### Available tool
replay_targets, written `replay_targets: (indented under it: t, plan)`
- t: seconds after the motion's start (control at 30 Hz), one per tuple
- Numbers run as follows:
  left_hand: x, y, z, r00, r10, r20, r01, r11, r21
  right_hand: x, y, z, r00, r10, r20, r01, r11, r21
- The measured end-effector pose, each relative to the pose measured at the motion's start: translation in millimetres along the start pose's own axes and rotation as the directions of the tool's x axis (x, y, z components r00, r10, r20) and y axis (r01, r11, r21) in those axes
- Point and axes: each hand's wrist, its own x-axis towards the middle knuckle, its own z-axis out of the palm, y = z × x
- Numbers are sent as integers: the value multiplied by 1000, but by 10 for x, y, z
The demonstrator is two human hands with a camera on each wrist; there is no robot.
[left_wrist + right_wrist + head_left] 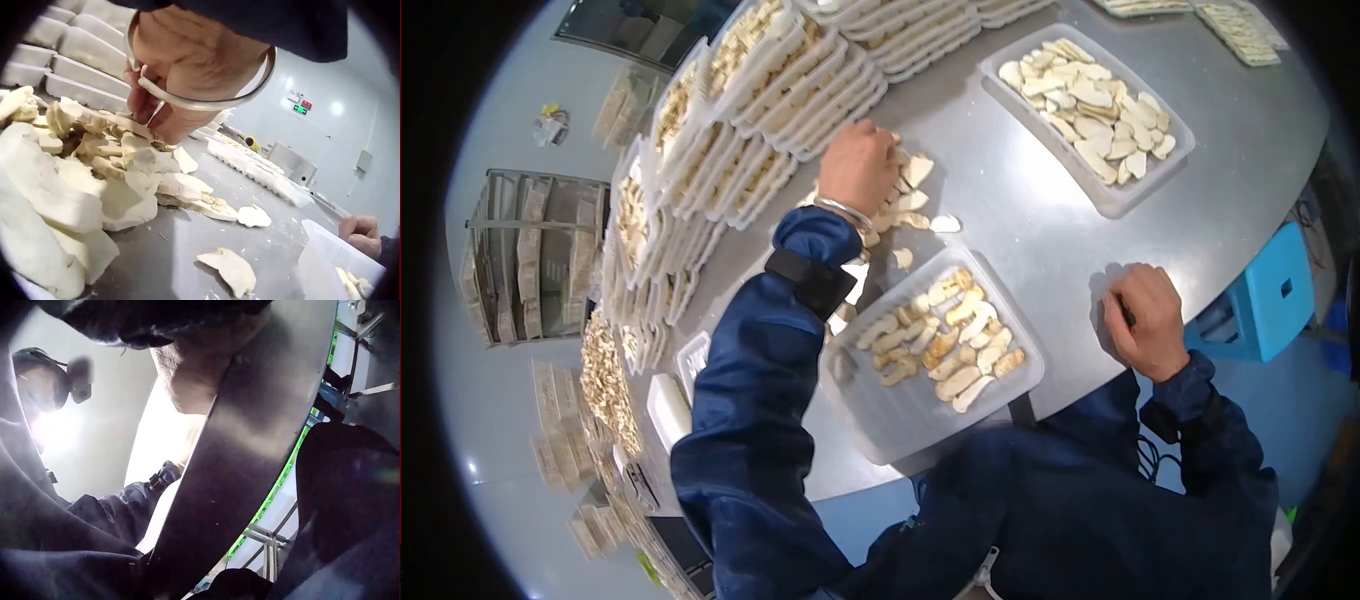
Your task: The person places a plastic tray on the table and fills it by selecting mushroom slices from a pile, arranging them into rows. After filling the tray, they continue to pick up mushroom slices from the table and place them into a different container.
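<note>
At the pile of sliced mushrooms [912, 172], the left hand [860, 170] reaches down with bent fingers. In the left wrist view, this hand [194, 69] touches the brownish slices [100, 147]; its fingertips are partly hidden, so a grip on a slice cannot be confirmed. The right hand [1145, 318] rests loosely curled on the metal table, near its front edge, with no held object visible. Between the hands sits a translucent tray [870, 425] with rows of browned slices [955, 380]. In the right wrist view, the right hand [190, 375] is backlit at the table edge.
A second tray [1112, 205] of pale slices [1090, 95] stands toward the back right. Stacked white trays [800, 95] full of slices line the left and back. A blue stool [1280, 290] stands beyond the table's right edge. Single slices [902, 259] lie near the pile.
</note>
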Motion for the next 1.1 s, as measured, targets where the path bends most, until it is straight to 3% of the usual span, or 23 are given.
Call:
replay_targets:
  t: [0.2, 0.33, 0.47, 0.5, 0.6, 0.67, 0.8, 0.83, 0.97, 1.1]
  plan:
    - [-33, 53, -176, 999, -42, 15, 44, 986, -161, -10, 20, -21, 1000, -5, -2, 5, 1000, -7]
    - [-100, 314, -738, 978, -183, 105, 208, 920, -331, -20, 15, -17, 1000, -13, -14, 13, 1000, -4]
    - [-478, 436, -1079, 988, -147, -48, 103, 860, -499, -23, 36, -9, 999, -29, -29, 29, 1000, 8]
    - [-625, 474, -1156, 973, -224, 56, 207, 735, -646, -29, 59, 2, 998, -58, -38, 58, 998, 3]
    - [-1019, 639, -1464, 905, -335, 264, 420, 596, -684, -37, 75, 14, 998, -59, -19, 59, 998, -3]
    - [-1318, 652, -1498, 839, -326, 437, 533, 321, -783, -37, 49, 18, 999, -35, -20, 35, 999, 8]
    - [-1837, 658, -1437, 752, -282, 595, 643, 114, -758, -61, 77, 50, 1000, 4, 5, -4, 1000, -2]
    - [-1898, 699, -1454, 719, -287, 633, 684, 126, -719, -57, 83, 58, 1000, 2, 8, -2, 1000, 2]
    - [-2066, 895, -1408, 606, -332, 723, 747, -77, -661, -65, 91, 67, 1000, -6, 10, 6, 1000, 0]
    - [-2214, 993, -1314, 611, -324, 723, 720, -152, -677, -72, 106, 73, 1000, -14, 13, 14, 1000, -10]
